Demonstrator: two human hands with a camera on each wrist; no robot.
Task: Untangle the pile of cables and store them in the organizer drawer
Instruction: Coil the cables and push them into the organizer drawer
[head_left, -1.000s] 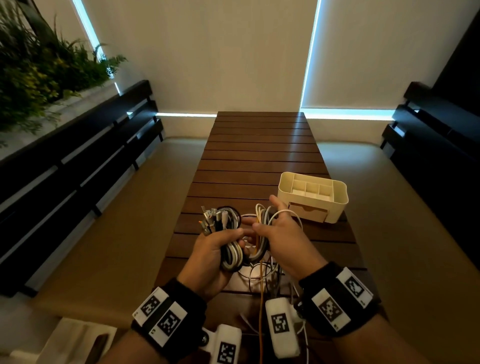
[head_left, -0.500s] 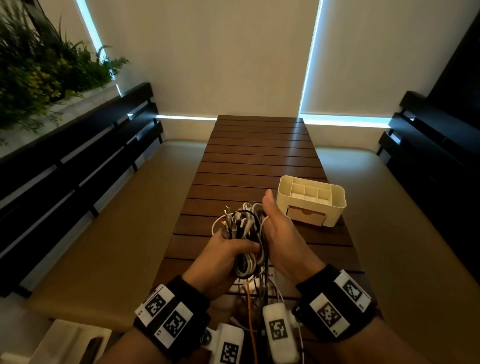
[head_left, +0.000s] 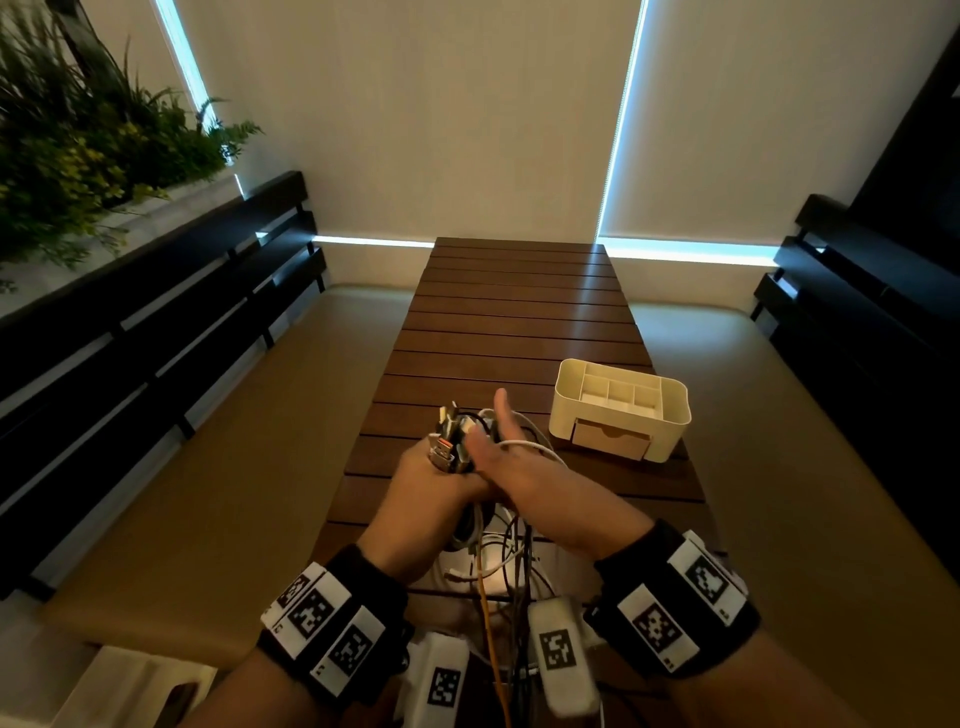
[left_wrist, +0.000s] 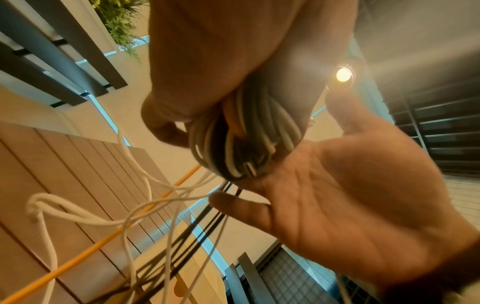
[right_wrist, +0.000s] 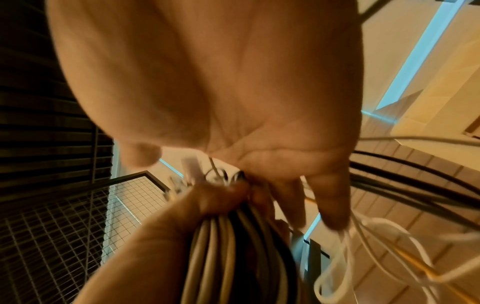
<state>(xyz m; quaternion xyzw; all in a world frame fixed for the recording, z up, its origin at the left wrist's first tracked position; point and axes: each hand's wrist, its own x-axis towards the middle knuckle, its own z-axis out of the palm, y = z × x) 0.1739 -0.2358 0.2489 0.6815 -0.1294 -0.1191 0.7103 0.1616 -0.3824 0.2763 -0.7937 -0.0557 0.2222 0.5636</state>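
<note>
Left hand grip closed around cable bundle, right hand open flat against bundle's right side, loose ends trailing to surface, organizer near right.

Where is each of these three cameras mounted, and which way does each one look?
Head: on the person's head, looking forward and down at the table, organizer and both hands.
Left wrist: on the left wrist, looking along the left hand at the cable bundle; the right hand shows palm open.
Right wrist: on the right wrist, looking along the right hand at the bundle in the left hand.
All three show the bundle and both hands.
</note>
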